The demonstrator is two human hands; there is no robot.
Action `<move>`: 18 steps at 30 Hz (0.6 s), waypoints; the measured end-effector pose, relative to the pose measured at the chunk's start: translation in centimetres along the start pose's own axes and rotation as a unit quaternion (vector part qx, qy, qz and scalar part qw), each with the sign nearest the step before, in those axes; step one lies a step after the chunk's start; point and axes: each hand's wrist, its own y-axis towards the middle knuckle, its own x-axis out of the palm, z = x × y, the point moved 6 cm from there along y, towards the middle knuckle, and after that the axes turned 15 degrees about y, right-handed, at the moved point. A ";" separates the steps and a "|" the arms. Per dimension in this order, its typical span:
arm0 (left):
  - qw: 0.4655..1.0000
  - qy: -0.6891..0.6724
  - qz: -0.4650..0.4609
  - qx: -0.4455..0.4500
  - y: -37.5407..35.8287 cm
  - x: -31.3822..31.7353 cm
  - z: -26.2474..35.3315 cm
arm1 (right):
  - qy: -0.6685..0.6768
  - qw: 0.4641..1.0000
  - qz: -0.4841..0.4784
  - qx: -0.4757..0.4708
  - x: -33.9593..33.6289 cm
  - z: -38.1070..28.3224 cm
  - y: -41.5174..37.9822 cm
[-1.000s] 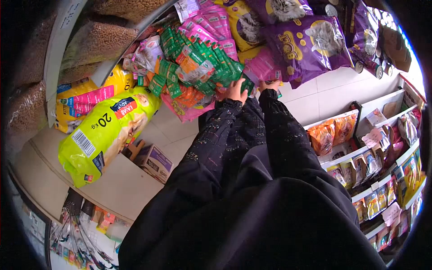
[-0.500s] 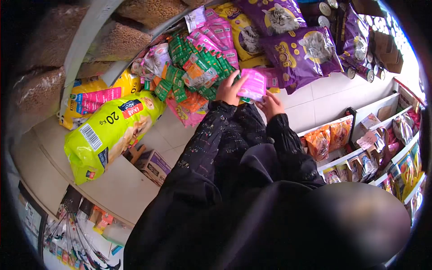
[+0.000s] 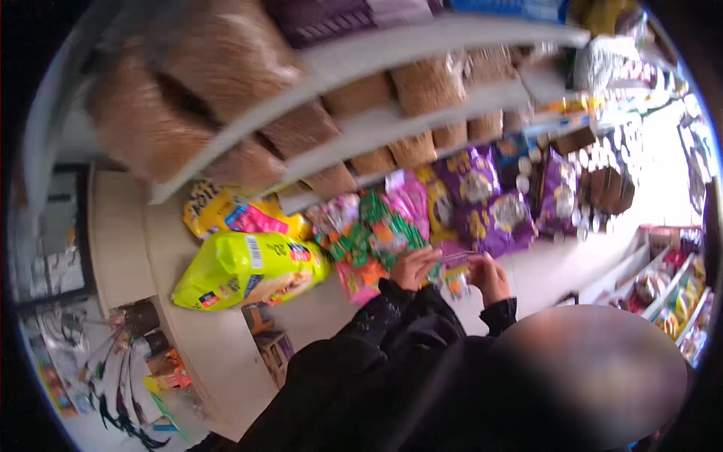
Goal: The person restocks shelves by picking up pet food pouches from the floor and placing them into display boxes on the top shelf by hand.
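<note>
My left hand (image 3: 416,269) is in front of the green pouches (image 3: 373,233), its fingers close together and pointing right. Opposite it, my right hand (image 3: 489,277) is curled with its fingertips towards the left. A thin pinkish edge shows between the two hands, but blur hides whether it is a packet seen edge-on or something behind. Below that gap appears a small pale, yellowish item (image 3: 457,285), too smeared to name. Pink pouches (image 3: 409,202) lie in the heap beyond my hands, beside purple cat food bags (image 3: 501,224).
A lime-green 20 kg bag (image 3: 248,271) and a yellow kitten food bag (image 3: 226,213) lie left of the heap. Shelves (image 3: 354,139) with clear bags of brown kibble rise behind. A cardboard box (image 3: 275,352) sits below, and product racks (image 3: 659,290) stand on the right.
The view has swung upward, bringing more shelves in. The pink packet held broadside between both hands no longer shows its flat face, and the hands look slightly farther apart.
</note>
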 end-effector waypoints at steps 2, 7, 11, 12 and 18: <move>0.999 0.014 0.047 -0.012 0.4 -3.7 2.3 | -0.094 0.988 -0.062 -0.106 4.7 -3.0 -1.9; 0.991 -0.003 0.133 -0.034 0.5 -13.3 7.4 | -0.455 0.824 -0.187 -0.282 14.2 -5.8 -7.7; 0.976 -0.022 0.212 -0.043 -1.3 -19.9 8.7 | -0.424 0.831 -0.278 -0.230 20.3 -4.2 -9.3; 0.976 -0.037 0.207 -0.054 -1.8 -21.0 8.6 | -0.426 0.825 -0.291 -0.229 21.4 -4.0 -9.4; 0.968 -0.113 0.218 -0.051 -5.6 -30.9 10.2 | -0.303 0.849 -0.378 -0.210 32.2 -1.7 -17.0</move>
